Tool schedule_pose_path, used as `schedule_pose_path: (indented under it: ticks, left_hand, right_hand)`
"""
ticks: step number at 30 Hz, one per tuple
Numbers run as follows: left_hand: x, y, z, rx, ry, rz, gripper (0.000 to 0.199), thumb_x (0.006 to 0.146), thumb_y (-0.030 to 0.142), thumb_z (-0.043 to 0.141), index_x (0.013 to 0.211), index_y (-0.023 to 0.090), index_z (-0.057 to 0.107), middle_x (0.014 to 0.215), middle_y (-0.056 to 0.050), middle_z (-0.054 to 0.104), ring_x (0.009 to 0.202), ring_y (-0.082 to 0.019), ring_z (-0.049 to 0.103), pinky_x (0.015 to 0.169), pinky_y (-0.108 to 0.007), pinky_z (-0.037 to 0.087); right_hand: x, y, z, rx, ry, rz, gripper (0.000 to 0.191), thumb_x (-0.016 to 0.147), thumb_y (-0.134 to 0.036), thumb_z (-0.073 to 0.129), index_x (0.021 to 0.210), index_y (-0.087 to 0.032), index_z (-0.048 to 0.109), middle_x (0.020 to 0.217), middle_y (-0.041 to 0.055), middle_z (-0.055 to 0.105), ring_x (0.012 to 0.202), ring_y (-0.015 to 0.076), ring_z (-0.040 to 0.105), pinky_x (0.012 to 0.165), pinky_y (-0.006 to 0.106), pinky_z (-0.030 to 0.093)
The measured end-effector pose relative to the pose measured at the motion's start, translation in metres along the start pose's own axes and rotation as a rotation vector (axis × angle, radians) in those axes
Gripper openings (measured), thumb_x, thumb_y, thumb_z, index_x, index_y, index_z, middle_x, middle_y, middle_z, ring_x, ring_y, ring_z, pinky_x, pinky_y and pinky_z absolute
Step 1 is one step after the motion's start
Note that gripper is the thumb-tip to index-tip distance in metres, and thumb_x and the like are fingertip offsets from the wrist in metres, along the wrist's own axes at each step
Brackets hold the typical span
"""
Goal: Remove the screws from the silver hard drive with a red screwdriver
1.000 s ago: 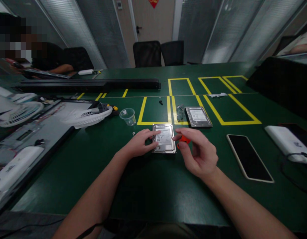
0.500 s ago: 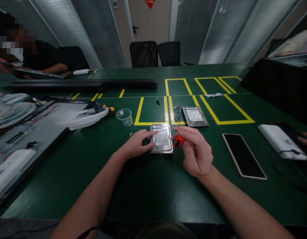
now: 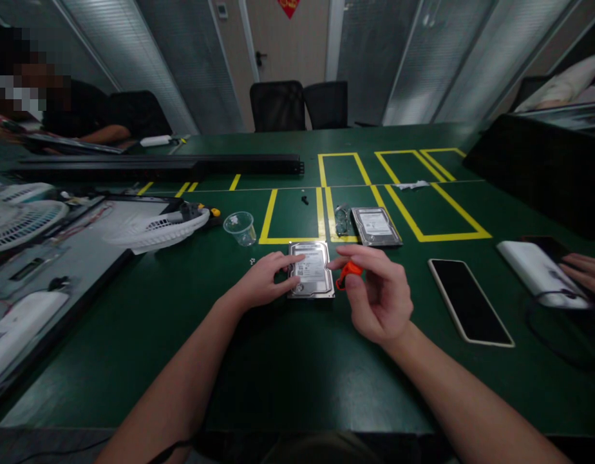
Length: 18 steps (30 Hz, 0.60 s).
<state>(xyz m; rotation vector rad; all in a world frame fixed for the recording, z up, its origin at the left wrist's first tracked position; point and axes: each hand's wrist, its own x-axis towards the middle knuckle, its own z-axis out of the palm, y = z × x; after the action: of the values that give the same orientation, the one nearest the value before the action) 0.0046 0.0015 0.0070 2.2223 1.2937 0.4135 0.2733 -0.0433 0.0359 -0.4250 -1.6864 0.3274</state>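
Note:
A silver hard drive with a white label lies flat on the green table. My left hand rests on its left side, fingers and thumb spread over the label. Just right of the drive, my right hand pinches a small orange tool between thumb and fingers; its tip is too small to make out. A second hard drive lies farther back, with a greenish part at its left. Behind my left hand stands a clear plastic cup, tiny pieces lying near it.
A phone and a white power bank with a cable lie at the right, near another person's hand. White fans and a large panel occupy the left. Long black bars lie behind. A person sits at the far left.
The orange tool has turned slightly in my right hand, and my thumb has shifted over it. My left hand stays on the drive. The other person's hand at the right has come farther into view.

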Motion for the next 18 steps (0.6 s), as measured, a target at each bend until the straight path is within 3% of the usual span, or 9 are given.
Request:
schedule_pose_path:
  ticks: [4, 11, 18]
  left_hand:
    - [-0.0003, -0.0017, 0.0007, 0.003, 0.005, -0.004, 0.062, 0.106, 0.054, 0.062, 0.164, 0.032, 0.056, 0.119, -0.009, 0.061, 0.106, -0.026, 0.06, 0.094, -0.041, 0.049]
    - [-0.0003, -0.0007, 0.0008, -0.002, 0.008, 0.001, 0.062, 0.105, 0.052, 0.063, 0.164, 0.03, 0.057, 0.12, -0.009, 0.061, 0.106, -0.026, 0.06, 0.095, -0.042, 0.049]
    - [0.0001, -0.0035, 0.0024, 0.005, 0.024, 0.019, 0.061, 0.106, 0.05, 0.063, 0.163, 0.031, 0.057, 0.117, -0.009, 0.063, 0.106, -0.026, 0.061, 0.095, -0.042, 0.05]
  right_hand:
    - [-0.0015, 0.0016, 0.0013, 0.004, 0.022, 0.003, 0.058, 0.094, 0.004, 0.064, 0.147, -0.02, 0.06, 0.135, 0.0171, 0.074, 0.125, 0.0326, 0.078, 0.102, 0.056, 0.067]
    - [0.0029, -0.0021, -0.0022, -0.108, -0.024, -0.044, 0.053, 0.095, 0.001, 0.067, 0.144, -0.017, 0.069, 0.127, 0.0156, 0.078, 0.112, 0.0264, 0.08, 0.094, 0.042, 0.07]
    - [-0.0003, -0.0026, -0.0051, -0.127, -0.031, -0.007, 0.054, 0.101, 0.001, 0.053, 0.149, -0.021, 0.068, 0.137, 0.0148, 0.074, 0.118, 0.0264, 0.078, 0.095, 0.044, 0.069]
